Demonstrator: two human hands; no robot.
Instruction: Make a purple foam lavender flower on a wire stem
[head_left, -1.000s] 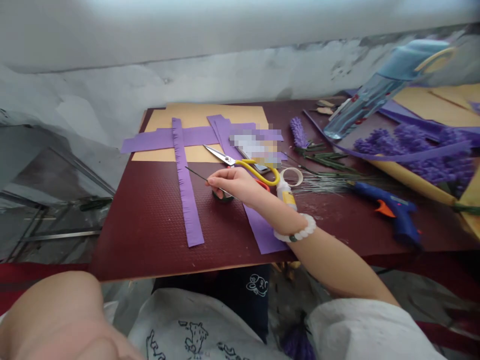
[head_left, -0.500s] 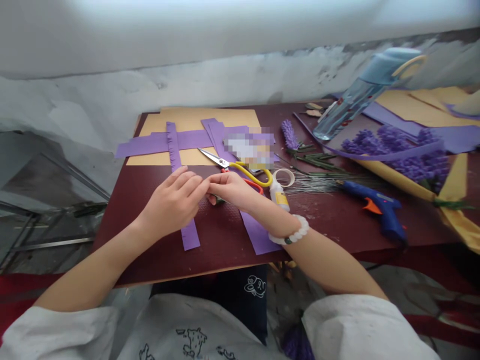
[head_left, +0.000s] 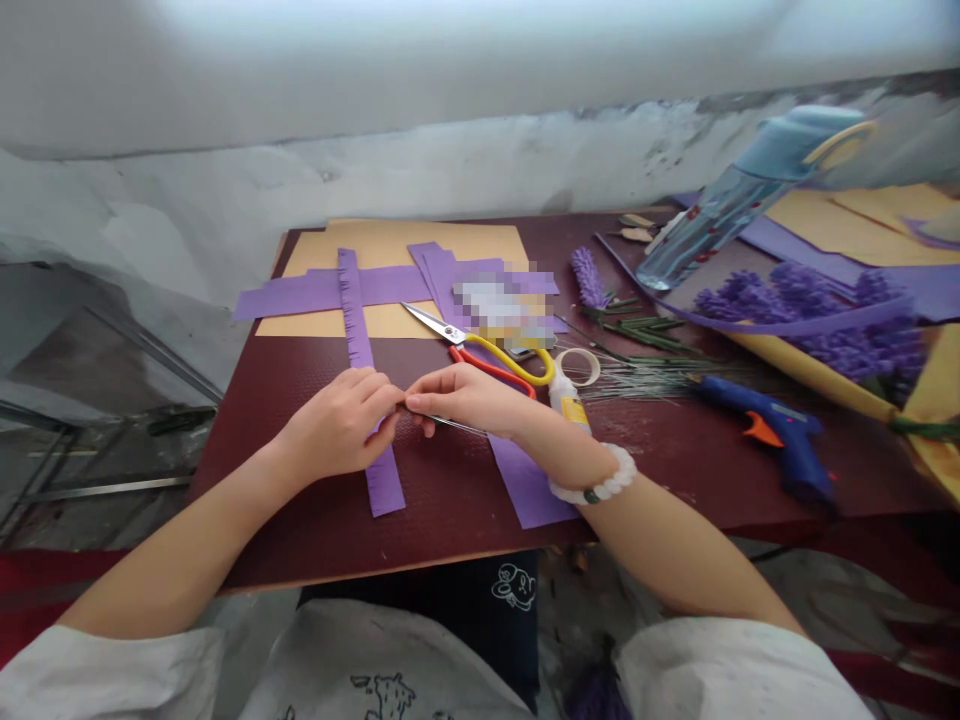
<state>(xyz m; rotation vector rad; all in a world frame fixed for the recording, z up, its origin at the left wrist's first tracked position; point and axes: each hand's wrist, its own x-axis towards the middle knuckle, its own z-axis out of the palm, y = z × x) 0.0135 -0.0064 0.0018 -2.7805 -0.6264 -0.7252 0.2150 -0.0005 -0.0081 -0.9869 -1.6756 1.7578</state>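
Over the dark red table point(head_left: 262, 500), my left hand point(head_left: 337, 420) and my right hand point(head_left: 469, 398) meet at their fingertips. My right hand is closed on a thin wire point(head_left: 459, 425) that runs back under its palm. The fingers of my left hand pinch at the wire's tip; whatever they hold there is too small to make out. A fringed purple paper strip point(head_left: 386, 480) lies beneath my left hand. Just beyond my right hand rest open scissors point(head_left: 450, 330) with yellow and red handles. A plain purple piece point(head_left: 525, 490) lies partly under my right forearm.
Yellow sheets point(head_left: 300, 260) and purple strips point(head_left: 292, 292) lie at the back. Right of the scissors are a glue bottle point(head_left: 571, 405), a tape roll point(head_left: 577, 367), wires point(head_left: 637, 380), a blue glue gun point(head_left: 787, 430), a tilted water bottle point(head_left: 705, 225) and purple flowers point(head_left: 810, 305).
My fingers have shifted slightly down, and the thin wire now shows below my right hand. My left index finger and thumb have closed toward the right fingertips. The view has moved slightly.
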